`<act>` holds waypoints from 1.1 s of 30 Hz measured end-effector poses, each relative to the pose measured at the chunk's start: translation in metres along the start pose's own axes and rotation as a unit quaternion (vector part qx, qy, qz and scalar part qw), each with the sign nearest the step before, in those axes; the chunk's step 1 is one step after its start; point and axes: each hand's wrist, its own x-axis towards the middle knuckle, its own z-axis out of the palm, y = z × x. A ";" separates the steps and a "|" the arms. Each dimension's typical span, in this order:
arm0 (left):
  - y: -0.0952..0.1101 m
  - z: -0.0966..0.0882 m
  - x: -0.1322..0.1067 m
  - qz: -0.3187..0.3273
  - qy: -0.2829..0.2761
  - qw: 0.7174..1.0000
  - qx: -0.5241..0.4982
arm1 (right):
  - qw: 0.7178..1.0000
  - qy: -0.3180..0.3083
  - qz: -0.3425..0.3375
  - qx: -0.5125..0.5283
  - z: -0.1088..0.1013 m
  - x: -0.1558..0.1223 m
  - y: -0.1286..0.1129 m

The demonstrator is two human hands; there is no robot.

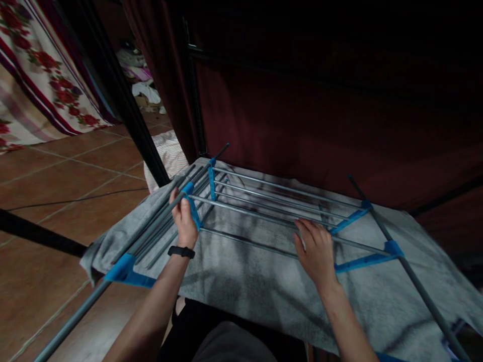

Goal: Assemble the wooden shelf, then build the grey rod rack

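Observation:
A clothes drying rack (264, 193) with grey metal rods and blue plastic joints stands in front of me. A grey towel (241, 281) is spread over its top, draped over the near and left edges. My left hand (183, 221), with a black band at the wrist, grips the rack's left side at a blue joint (192, 208). Palm down, my right hand (317, 251) lies flat on the towel with fingers apart, beside the rack's blue right bracket (349, 218).
A dark red curtain (320, 110) hangs right behind the rack. A black pole (124, 105) stands at the left. Brown tiled floor (68, 171) spreads left, with a floral cloth (41, 75) at the far left and clutter beyond a doorway.

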 end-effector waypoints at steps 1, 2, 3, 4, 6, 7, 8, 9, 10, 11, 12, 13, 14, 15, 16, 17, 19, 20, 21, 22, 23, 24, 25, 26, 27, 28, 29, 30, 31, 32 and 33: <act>-0.001 -0.002 -0.006 -0.022 0.043 0.999 -0.009 | 0.999 0.029 0.010 0.021 0.003 -0.010 -0.006; -0.002 -0.004 -0.012 -0.051 0.088 0.995 -0.014 | 0.997 0.054 0.023 0.041 0.006 -0.022 -0.013; -0.005 -0.006 -0.020 -0.080 0.127 0.989 -0.014 | 0.995 0.062 0.033 0.065 0.011 -0.036 -0.020; -0.007 -0.009 -0.028 -0.110 0.147 0.983 -0.009 | 0.993 0.063 0.047 0.082 0.017 -0.051 -0.027; -0.010 -0.012 -0.047 -0.159 0.159 0.974 0.006 | 0.991 0.033 0.079 0.106 0.031 -0.083 -0.039; -0.008 -0.013 -0.058 -0.175 0.150 0.973 0.011 | 0.987 0.010 0.101 0.121 0.038 -0.098 -0.043; -0.004 -0.012 -0.069 -0.180 0.134 0.974 0.013 | 0.983 -0.013 0.122 0.136 0.046 -0.113 -0.047; 0.003 -0.010 -0.080 -0.177 0.109 0.978 0.012 | 0.979 -0.034 0.137 0.149 0.053 -0.126 -0.051; 0.013 -0.007 -0.090 -0.161 0.077 0.984 0.005 | 0.975 -0.058 0.143 0.158 0.060 -0.139 -0.053; 0.026 -0.002 -0.099 -0.137 0.039 0.990 -0.004 | 0.973 -0.081 0.140 0.165 0.065 -0.150 -0.056; 0.042 0.003 -0.106 -0.114 -0.001 0.993 -0.024 | 0.971 -0.098 0.136 0.170 0.070 -0.159 -0.058; 0.059 0.010 -0.111 -0.093 -0.033 0.994 -0.055 | 0.970 -0.110 0.130 0.174 0.074 -0.167 -0.060; 0.076 0.017 -0.112 -0.074 -0.054 0.992 -0.084 | 0.969 -0.116 0.125 0.176 0.077 -0.173 -0.061; 0.094 0.024 -0.110 -0.051 -0.060 0.991 -0.107 | 0.970 -0.116 0.122 0.178 0.079 -0.178 -0.062; 0.111 0.031 -0.104 -0.027 -0.056 0.991 -0.120 | 0.970 -0.114 0.121 0.179 0.081 -0.181 -0.063; 0.126 0.038 -0.094 -0.007 -0.042 0.992 -0.120 | 0.970 -0.111 0.119 0.181 0.081 -0.183 -0.063; 0.152 0.055 -0.061 0.020 -0.001 0.996 -0.086 | 0.969 -0.108 0.117 0.186 0.082 -0.184 -0.062; 0.163 0.064 -0.039 0.028 0.019 0.997 -0.064 | 0.969 -0.108 0.117 0.189 0.083 -0.183 -0.062; 0.171 0.074 -0.015 0.037 0.021 0.998 -0.048 | 0.968 -0.108 0.118 0.192 0.083 -0.183 -0.061; 0.178 0.083 0.011 0.048 0.015 0.998 -0.042 | 0.968 -0.109 0.120 0.193 0.084 -0.183 -0.061; 0.182 0.091 0.038 0.057 -0.003 0.997 -0.049 | 0.967 -0.110 0.123 0.193 0.084 -0.182 -0.060; 0.184 0.098 0.066 0.061 -0.012 0.997 -0.050 | 0.967 -0.109 0.125 0.193 0.085 -0.182 -0.060; 0.184 0.101 0.092 0.054 -0.052 0.996 -0.042 | 0.967 -0.107 0.126 0.192 0.085 -0.182 -0.060; 0.181 0.102 0.117 0.040 -0.121 0.992 -0.021 | 0.968 -0.103 0.124 0.191 0.085 -0.182 -0.060; 0.176 0.098 0.138 0.031 -0.157 0.987 0.005 | 0.969 -0.100 0.122 0.190 0.085 -0.182 -0.060; 0.169 0.091 0.154 0.024 -0.178 0.983 0.033 | 0.969 -0.099 0.120 0.190 0.084 -0.182 -0.059; 0.161 0.081 0.165 0.020 -0.191 0.980 0.058 | 0.970 -0.098 0.119 0.189 0.084 -0.182 -0.059; 0.151 0.068 0.170 0.013 -0.204 0.975 0.086 | 0.970 -0.097 0.118 0.189 0.085 -0.183 -0.059; 0.141 0.054 0.169 0.006 -0.221 0.968 0.116 | 0.970 -0.097 0.117 0.189 0.085 -0.183 -0.058; 0.131 0.040 0.164 -0.001 -0.227 0.963 0.146 | 0.970 -0.099 0.117 0.190 0.086 -0.184 -0.057; 0.121 0.027 0.154 0.010 -0.223 0.963 0.148 | 0.969 -0.102 0.117 0.190 0.088 -0.185 -0.056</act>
